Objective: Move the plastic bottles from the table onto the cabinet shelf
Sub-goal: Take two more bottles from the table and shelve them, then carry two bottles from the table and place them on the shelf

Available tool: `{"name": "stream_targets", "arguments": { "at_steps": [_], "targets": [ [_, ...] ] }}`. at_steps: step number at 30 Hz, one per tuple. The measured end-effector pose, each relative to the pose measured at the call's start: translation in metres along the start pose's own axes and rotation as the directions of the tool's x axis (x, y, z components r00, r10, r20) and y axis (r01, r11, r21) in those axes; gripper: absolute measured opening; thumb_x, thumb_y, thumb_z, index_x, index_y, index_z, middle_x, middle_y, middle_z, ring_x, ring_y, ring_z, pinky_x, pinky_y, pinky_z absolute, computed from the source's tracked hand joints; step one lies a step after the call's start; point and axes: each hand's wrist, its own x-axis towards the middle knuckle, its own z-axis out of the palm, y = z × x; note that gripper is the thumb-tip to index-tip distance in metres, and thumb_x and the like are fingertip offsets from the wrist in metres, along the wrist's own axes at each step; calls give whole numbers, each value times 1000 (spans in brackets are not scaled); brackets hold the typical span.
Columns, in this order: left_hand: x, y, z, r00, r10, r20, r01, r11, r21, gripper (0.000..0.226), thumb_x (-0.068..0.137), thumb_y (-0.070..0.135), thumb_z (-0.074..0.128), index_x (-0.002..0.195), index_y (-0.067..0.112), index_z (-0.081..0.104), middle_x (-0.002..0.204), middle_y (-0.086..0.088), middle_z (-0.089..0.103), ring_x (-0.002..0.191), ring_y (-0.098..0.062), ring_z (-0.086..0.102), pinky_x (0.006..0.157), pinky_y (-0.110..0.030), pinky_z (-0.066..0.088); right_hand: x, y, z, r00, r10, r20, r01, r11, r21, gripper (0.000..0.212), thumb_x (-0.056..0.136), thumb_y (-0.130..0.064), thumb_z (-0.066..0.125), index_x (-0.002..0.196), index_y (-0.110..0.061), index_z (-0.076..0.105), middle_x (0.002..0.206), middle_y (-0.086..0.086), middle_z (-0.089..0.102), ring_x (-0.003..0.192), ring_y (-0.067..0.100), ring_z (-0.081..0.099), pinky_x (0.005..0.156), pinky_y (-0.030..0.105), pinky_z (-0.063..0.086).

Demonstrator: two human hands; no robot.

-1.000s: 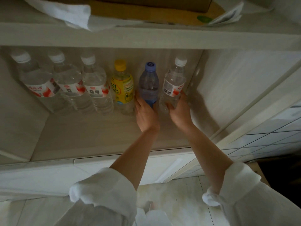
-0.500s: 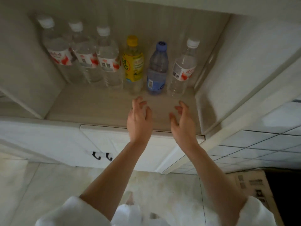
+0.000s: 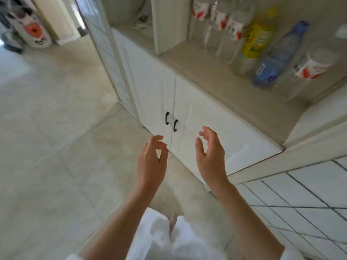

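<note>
Several plastic bottles stand in a row on the cabinet shelf (image 3: 216,85) at the upper right: clear ones with red-and-white labels (image 3: 232,29), a yellow-labelled bottle (image 3: 257,40), a blue bottle (image 3: 276,59) and a clear bottle with a red-and-white label (image 3: 311,68) at the right end. My left hand (image 3: 151,162) and my right hand (image 3: 211,156) hang in front of the lower cabinet doors, well below the shelf. Both hold nothing, with fingers loosely curled and apart. The picture is blurred by motion. No table is in view.
Two white cabinet doors with black handles (image 3: 170,121) sit under the shelf. Pale tiled floor (image 3: 56,147) spreads to the left toward a doorway (image 3: 69,17). A white tiled wall (image 3: 309,194) lies at the lower right. A black-and-white object with an orange spot (image 3: 33,30) stands far left.
Both hands let go of the blue and the right-end clear bottles and drew back off the shelf, down in front of the cabinet doors. My view has swung left.
</note>
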Motion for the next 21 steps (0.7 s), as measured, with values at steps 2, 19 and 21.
{"name": "stream_targets", "arguments": {
  "at_steps": [2,19,21],
  "targets": [
    [-23,-18,-32,996,-54,-68,56,998,36,24,90,12,58,112,22,58,91,11,71,83,-6,65,67,-24,45,-17,-14,21,995,-53,85,51,999,19,36,100,-22,46,134,-11,46,126,3,59,115,11,54,92,8,35],
    [-271,-163,-310,536,-479,-695,618,783,-63,12,92,12,61,105,12,64,89,0,73,83,-15,69,79,-28,54,-267,-174,251,437,-505,744,512,820,255,37,93,-12,58,128,-4,51,113,8,62,105,17,58,94,23,41],
    [-314,-181,-344,446,-515,-732,678,728,-99,14,93,14,60,106,13,63,91,-1,73,85,-15,69,80,-28,53,-313,-194,279,339,-527,779,537,788,299,38,93,-10,59,129,-2,51,113,11,62,107,20,59,94,18,37]
  ]
}}
